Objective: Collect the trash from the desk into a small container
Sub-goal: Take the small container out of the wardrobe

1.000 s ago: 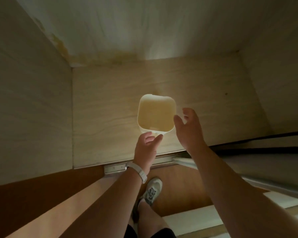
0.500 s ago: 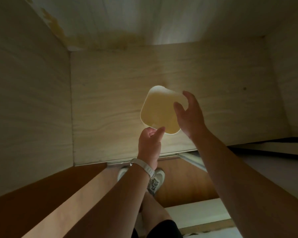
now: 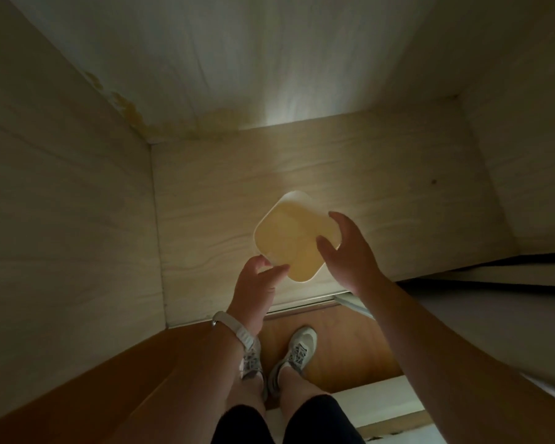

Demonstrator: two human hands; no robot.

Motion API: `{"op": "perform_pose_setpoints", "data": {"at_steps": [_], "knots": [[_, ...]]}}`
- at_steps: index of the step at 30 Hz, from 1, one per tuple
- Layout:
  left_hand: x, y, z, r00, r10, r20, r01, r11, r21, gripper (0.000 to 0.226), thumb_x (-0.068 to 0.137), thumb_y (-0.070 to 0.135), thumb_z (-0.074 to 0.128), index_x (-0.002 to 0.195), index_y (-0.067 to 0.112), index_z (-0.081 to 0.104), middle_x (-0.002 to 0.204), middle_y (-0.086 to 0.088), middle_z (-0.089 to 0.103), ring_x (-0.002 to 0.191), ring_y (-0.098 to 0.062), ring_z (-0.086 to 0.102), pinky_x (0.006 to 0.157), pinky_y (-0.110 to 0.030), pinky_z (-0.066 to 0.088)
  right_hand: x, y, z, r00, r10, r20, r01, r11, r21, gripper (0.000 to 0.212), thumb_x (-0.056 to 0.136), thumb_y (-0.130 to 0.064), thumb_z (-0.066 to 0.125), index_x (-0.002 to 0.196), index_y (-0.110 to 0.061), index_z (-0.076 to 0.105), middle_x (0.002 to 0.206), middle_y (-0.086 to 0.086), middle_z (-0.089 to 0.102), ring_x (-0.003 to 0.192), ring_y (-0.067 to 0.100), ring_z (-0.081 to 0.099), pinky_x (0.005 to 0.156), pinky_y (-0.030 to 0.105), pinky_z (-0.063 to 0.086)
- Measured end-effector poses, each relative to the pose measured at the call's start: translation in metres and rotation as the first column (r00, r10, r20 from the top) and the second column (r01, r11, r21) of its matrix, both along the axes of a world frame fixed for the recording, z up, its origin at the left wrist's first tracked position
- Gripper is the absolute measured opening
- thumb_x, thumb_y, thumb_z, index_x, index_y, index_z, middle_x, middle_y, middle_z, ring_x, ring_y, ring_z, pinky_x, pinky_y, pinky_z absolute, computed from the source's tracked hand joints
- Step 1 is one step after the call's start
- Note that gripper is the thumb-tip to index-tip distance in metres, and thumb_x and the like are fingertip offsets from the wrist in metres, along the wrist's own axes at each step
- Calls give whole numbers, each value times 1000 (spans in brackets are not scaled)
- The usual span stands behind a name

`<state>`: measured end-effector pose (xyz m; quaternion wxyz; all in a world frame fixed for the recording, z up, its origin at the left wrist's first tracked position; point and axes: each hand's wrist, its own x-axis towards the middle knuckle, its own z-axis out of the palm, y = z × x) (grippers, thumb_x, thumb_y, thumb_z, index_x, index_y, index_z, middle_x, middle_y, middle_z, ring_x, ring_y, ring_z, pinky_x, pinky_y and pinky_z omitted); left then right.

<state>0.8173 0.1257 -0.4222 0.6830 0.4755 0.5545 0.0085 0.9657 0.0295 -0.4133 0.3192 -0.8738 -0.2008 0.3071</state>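
Container [image 3: 289, 238], small and pale, is tilted low over the cupboard floor [image 3: 205, 203], the left hand [image 3: 257, 283] pinching its near corner, likely to lift it out, while the right hand [image 3: 350, 251] curves half-open round the right rim to steady it. Dim light hides whether that hand clasps it and whether its base touches down

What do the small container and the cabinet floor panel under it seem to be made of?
The small container looks like plastic: thin, smooth, matte white walls with rounded corners. The cabinet floor panel looks like pale, matte laminate board with printed wavy grain lines; real wood cannot be excluded.
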Motion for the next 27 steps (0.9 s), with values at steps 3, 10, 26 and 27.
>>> {"op": "perform_pose_setpoints", "data": {"at_steps": [3, 10, 26, 27], "knots": [[-11, 7, 33, 999, -30, 29, 30, 1000, 7, 61, 57, 49, 78, 106, 14, 68, 118, -5, 72, 116, -22, 64, 105, -47, 48, -9, -10, 32, 999, 34, 15, -34, 999, 12, 60, 92, -29, 61, 147, -21, 37, 144, -1, 45, 126, 16, 46, 102, 26, 36], [-25, 16, 121, 983, 1, 183, -3, 1000, 14, 21, 78, 26, 77, 90, 15, 64, 92, -5, 71, 91, -21, 66, 83, -34, 50, -36, -35, 115, 1000, 19, 14, -20, 997, 79, 64, 89, -33, 67, 145, -34, 36, 135, -18, 46, 121, 10, 51, 98, 28, 43], [-59, 18, 226, 932, -51, 358, 47, 999, 22, 22, 96, 13, 60, 110, -4, 61, 110, -17, 77, 102, -31, 72, 91, -42, 56, -41, -61, 236, 968, 244, -54, -215, 924, 317, 82, 73, -40, 81, 123, -72, 25, 132, -30, 46, 118, -5, 47, 98, 32, 43], [-62, 15, 229, 932, -43, 360, 30, 999, 41, 26, 93, 10, 64, 112, -7, 60, 118, -22, 74, 104, -32, 71, 91, -41, 55, -40, -61, 237, 964, 261, -54, -227, 910, 345, 81, 74, -37, 80, 125, -70, 26, 132, -31, 45, 117, -7, 48, 95, 28, 44]]}}
